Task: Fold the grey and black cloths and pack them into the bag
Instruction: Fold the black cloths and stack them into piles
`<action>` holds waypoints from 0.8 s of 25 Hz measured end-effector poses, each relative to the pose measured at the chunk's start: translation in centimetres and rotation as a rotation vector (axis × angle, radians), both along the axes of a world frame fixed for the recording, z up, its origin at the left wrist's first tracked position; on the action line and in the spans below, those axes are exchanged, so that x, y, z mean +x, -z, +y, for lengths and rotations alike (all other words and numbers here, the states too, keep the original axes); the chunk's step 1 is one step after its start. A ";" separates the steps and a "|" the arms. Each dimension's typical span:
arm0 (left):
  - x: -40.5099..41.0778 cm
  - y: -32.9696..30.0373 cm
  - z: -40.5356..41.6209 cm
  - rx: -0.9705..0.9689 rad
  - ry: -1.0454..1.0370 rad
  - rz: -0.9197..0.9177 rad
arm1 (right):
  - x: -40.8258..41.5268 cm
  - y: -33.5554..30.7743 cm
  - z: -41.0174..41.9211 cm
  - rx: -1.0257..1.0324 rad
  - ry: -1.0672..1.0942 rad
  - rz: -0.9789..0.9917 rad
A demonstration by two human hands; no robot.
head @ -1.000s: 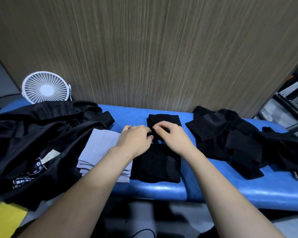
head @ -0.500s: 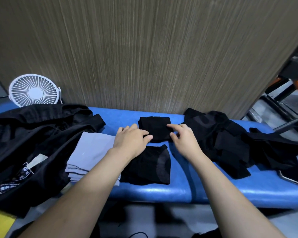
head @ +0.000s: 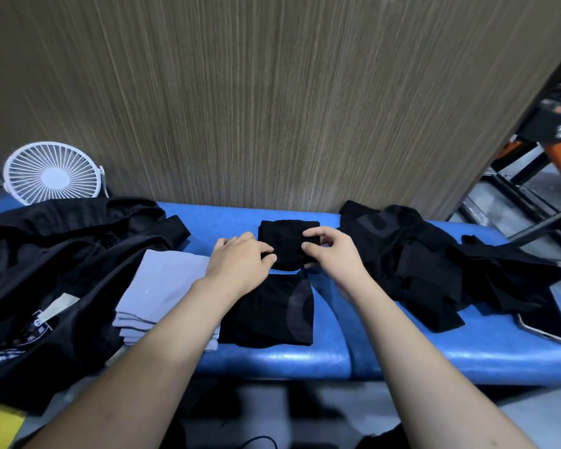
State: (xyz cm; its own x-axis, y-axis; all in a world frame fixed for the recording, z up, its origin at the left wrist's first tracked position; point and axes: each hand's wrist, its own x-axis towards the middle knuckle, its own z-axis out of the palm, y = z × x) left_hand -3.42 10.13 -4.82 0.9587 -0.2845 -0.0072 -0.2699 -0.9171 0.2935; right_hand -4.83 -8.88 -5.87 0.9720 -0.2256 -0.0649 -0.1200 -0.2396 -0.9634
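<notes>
Head: both hands (head: pixel 285 259) pinch folded black cloth (head: pixel 287 233), squarish.

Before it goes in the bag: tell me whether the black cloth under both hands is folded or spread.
Folded: the black cloth is a small compact rectangle pinched by the left hand and right hand.

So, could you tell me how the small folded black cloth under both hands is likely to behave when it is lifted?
The folded black cloth is thin fabric, so it will probably sag and may unfold unless pinched through its layers. It looks light, given how the left hand and right hand handle it by the fingertips. It shouldn't roll or break.
</notes>
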 end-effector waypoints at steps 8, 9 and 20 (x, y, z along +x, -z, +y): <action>0.4 0.1 0.5 -0.083 -0.010 0.005 | -0.4 -1.2 1.3 0.104 -0.177 0.148; 0.3 0.0 0.4 -0.110 -0.013 0.003 | -0.6 -1.3 1.2 0.065 -0.185 0.123; -2.0 -4.2 -0.1 -0.866 0.213 0.170 | -4.3 -5.0 -1.6 0.521 -0.378 -0.104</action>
